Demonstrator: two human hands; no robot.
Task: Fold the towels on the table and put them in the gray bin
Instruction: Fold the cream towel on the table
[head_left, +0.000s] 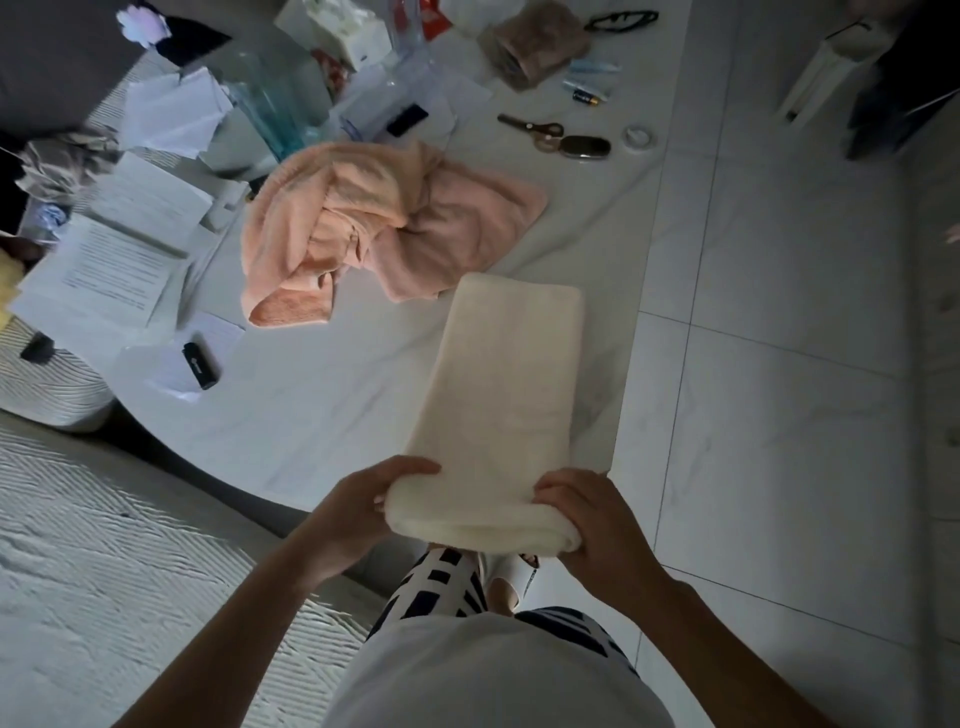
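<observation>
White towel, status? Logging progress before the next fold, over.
Left hand and right hand grip white towel, folded long. Pink towel crumpled on table. Gray bin unseen.

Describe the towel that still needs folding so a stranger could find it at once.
Start at the white table. Near its middle, beyond the cream towel held in both hands, lies the pink towel. It is the only crumpled, peach-pink cloth heap, with papers to one side and scissors beyond.

Home: cluttered table (332, 405), tiled floor (779, 312)
</observation>
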